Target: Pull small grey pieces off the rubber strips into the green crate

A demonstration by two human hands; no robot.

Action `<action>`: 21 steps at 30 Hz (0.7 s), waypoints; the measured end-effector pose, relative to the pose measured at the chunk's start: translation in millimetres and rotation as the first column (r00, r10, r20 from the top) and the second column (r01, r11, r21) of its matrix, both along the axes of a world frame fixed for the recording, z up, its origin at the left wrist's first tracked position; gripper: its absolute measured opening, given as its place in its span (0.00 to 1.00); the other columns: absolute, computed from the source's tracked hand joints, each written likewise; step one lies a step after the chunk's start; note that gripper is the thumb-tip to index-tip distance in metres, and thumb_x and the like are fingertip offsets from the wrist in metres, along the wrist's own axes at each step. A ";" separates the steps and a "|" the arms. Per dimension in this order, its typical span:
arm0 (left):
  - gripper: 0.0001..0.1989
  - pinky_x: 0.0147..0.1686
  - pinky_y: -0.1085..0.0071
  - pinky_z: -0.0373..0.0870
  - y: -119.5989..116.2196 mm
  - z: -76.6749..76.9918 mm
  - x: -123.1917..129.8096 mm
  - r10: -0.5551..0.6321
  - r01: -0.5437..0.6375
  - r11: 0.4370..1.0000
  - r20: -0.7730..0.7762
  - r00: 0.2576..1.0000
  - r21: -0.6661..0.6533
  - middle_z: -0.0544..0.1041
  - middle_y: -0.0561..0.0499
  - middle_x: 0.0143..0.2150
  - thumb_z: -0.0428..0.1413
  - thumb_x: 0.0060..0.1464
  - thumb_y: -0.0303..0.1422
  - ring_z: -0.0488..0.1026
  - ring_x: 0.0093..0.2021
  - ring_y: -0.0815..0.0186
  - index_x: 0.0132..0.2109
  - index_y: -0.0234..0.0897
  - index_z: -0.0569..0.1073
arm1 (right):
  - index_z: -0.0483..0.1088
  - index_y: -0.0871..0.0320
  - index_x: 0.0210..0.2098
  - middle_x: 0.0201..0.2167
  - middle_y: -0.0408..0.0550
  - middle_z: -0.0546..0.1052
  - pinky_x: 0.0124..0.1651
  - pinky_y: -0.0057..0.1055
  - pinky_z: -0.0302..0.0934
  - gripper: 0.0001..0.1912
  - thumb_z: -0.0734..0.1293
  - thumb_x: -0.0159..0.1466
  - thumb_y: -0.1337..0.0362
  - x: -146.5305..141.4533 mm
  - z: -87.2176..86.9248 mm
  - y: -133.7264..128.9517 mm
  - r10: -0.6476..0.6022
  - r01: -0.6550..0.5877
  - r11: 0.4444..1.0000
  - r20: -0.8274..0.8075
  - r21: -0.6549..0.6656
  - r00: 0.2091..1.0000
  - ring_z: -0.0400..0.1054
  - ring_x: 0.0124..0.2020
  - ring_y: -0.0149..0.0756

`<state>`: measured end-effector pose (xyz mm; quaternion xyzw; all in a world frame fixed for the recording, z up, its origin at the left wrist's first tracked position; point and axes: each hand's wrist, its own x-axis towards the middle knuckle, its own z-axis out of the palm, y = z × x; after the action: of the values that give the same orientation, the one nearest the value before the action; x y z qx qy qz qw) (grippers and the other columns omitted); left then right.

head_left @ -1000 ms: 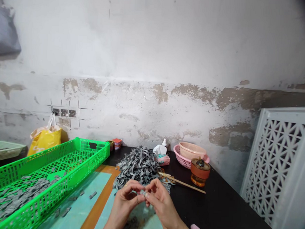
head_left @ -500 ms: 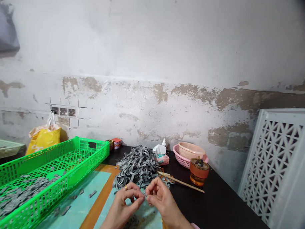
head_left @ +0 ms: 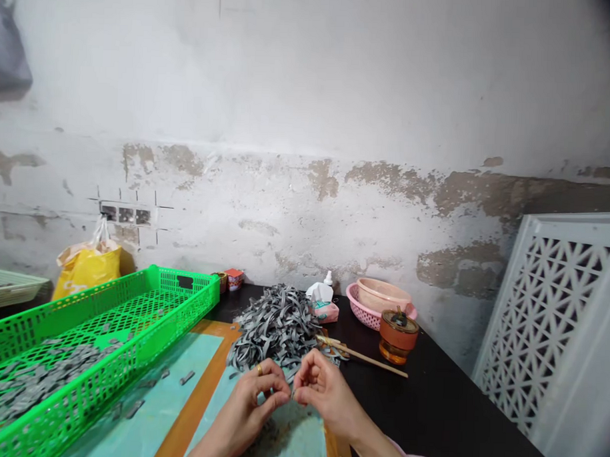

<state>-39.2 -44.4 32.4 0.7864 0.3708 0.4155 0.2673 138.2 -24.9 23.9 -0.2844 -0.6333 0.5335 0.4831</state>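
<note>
My left hand [head_left: 259, 401], with a ring on one finger, is closed in a pinch above the light-blue mat [head_left: 209, 412]. Almost touching its fingertips is my right hand [head_left: 319, 389], pinched too. A tiny greyish bit shows between the two sets of fingertips, too small to make out. Just behind both hands rises a heap of grey strips [head_left: 279, 327]. Several short grey pieces [head_left: 134, 408] lie on the mat to the left, and many more grey pieces [head_left: 49, 379] fill part of the green crate [head_left: 145, 356].
Wooden sticks [head_left: 375, 365] lie right of the heap. Behind them stand an amber jar [head_left: 398, 338], pink baskets [head_left: 382, 298], a tissue pack [head_left: 325, 312] and a white bottle [head_left: 328, 278]. A yellow bag [head_left: 88, 269] hangs at the left; a white lattice panel [head_left: 556, 330] stands at the right.
My hands stay together in nearly the same place, fingertips still pinched. The camera view has shifted slightly, and the surrounding things look unmoved.
</note>
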 end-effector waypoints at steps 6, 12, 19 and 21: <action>0.12 0.39 0.71 0.63 -1.3 1.4 0.9 0.004 -0.004 0.999 0.006 1.000 -0.033 0.73 0.50 0.33 0.53 0.58 0.35 0.71 0.37 0.63 0.29 0.38 0.76 | 0.60 0.55 0.28 0.23 0.35 0.71 0.27 0.25 0.57 0.14 0.69 0.47 0.71 0.5 -1.8 3.1 0.018 -0.019 0.999 -0.017 -0.047 1.000 0.61 0.21 0.26; 0.12 0.38 0.71 0.64 -1.8 0.7 1.6 -0.004 0.003 0.999 -0.031 1.000 -0.036 0.73 0.50 0.34 0.52 0.58 0.34 0.71 0.37 0.63 0.29 0.37 0.75 | 0.59 0.55 0.27 0.21 0.35 0.71 0.27 0.24 0.57 0.14 0.67 0.46 0.73 1.5 -3.2 3.1 0.014 -0.013 0.998 0.015 -0.056 1.000 0.61 0.21 0.26; 0.10 0.36 0.72 0.65 -2.0 -9.3 7.1 0.078 -0.072 0.995 -0.081 0.994 0.070 0.73 0.49 0.35 0.49 0.58 0.30 0.71 0.36 0.64 0.30 0.38 0.72 | 0.62 0.56 0.28 0.23 0.36 0.71 0.28 0.25 0.57 0.11 0.66 0.47 0.75 0.4 -6.5 3.4 -0.117 0.116 0.993 0.082 0.023 0.990 0.62 0.23 0.27; 0.09 0.36 0.72 0.66 -2.0 -10.4 8.7 0.116 -0.105 0.988 -0.094 0.989 0.110 0.73 0.48 0.35 0.49 0.57 0.29 0.72 0.35 0.63 0.30 0.39 0.72 | 0.62 0.56 0.28 0.23 0.37 0.71 0.28 0.25 0.57 0.11 0.66 0.48 0.74 -0.4 -8.5 4.3 -0.134 0.131 0.991 0.079 0.040 0.988 0.63 0.24 0.28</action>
<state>-30.4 -46.5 22.1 0.7974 0.4043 0.4088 0.1832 137.8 -20.6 15.4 -0.3391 -0.6414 0.4773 0.4958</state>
